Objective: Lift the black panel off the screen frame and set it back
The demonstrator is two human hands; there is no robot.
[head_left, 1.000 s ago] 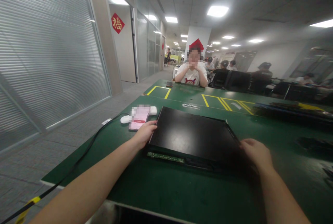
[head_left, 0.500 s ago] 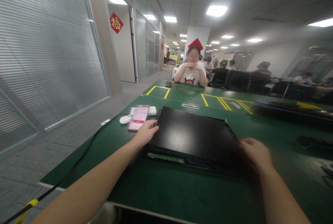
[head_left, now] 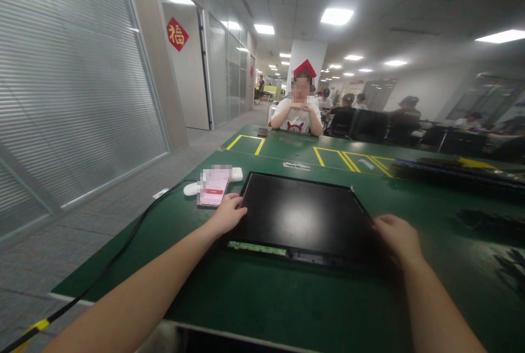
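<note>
A black LCD screen panel (head_left: 279, 194) lies nearly flat in front of me, light glaring off its middle. Along its near edge shows a green circuit board strip (head_left: 257, 248), beside a dark bar (head_left: 309, 258). My left hand (head_left: 226, 214) holds the panel's left side, thumb near the surface and some fingers hidden at the edge. On the right side, my right hand (head_left: 397, 237) pinches the edge between thumb and fingers; part of its grip is in shadow. A pink-screened phone (head_left: 216, 186) rests just beyond my left hand.
The green table (head_left: 287, 304) carries yellow tape marks (head_left: 239, 137). White objects (head_left: 191, 189) flank the phone. A black cable (head_left: 137, 227) crosses the left edge. Dark stacked parts (head_left: 443, 171) lie at right. A person (head_left: 296, 115) sits opposite, hands together.
The panel has come down and slightly toward me, and its near edge now sits closer to the circuit board strip. Both hands stay at its sides. The view has shifted slightly.
</note>
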